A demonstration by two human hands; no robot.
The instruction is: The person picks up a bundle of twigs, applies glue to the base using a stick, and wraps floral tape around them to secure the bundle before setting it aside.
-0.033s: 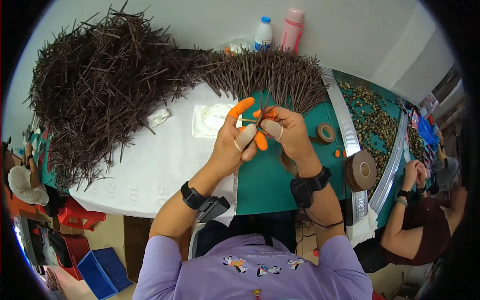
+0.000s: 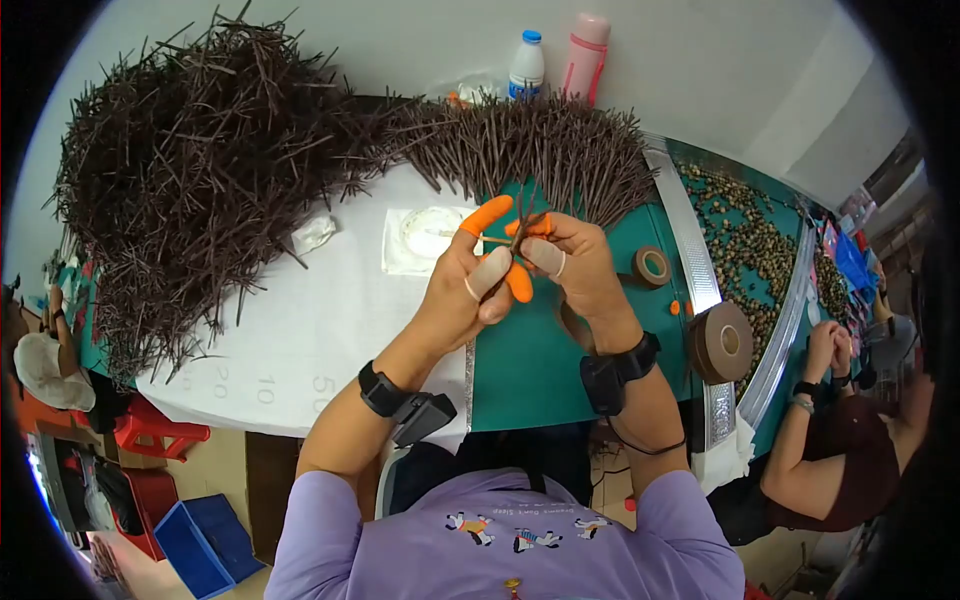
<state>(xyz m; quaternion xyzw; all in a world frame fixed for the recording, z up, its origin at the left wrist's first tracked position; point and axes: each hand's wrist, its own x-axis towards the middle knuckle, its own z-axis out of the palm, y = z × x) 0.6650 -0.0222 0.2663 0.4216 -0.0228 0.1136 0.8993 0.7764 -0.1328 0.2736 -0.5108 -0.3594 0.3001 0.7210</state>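
1. Spilling over the left of the table, a tangled heap of dark brown twigs (image 2: 200, 170) covers part of a white sheet (image 2: 290, 330); a crumpled white wad (image 2: 312, 236) lies just beside it.
2. Near my left hand, a round white dish (image 2: 428, 232) rests on a pale square.
3. My left hand (image 2: 460, 290), with orange and pale finger covers, pinches narrowly at a dark forked twig (image 2: 523, 228). Little has changed since the previous frame: the fingers have shifted only slightly, and the twig stays at the same spot between both hands, so this piece is still being worked.
4. Behind my hands, a dense row of twigs (image 2: 530, 150) lies side by side, the held twig apart from it.
5. My right hand (image 2: 585, 265) also closes narrowly around the twig; I cannot tell exactly how the covered fingertips meet. A brown strip (image 2: 572, 325) hangs below this hand.
6. To its right sit a small brown tape roll (image 2: 652, 266) and a larger tape roll (image 2: 722, 342), with many small round brown pieces (image 2: 740, 260) beyond a silvery edging strip (image 2: 690, 235).
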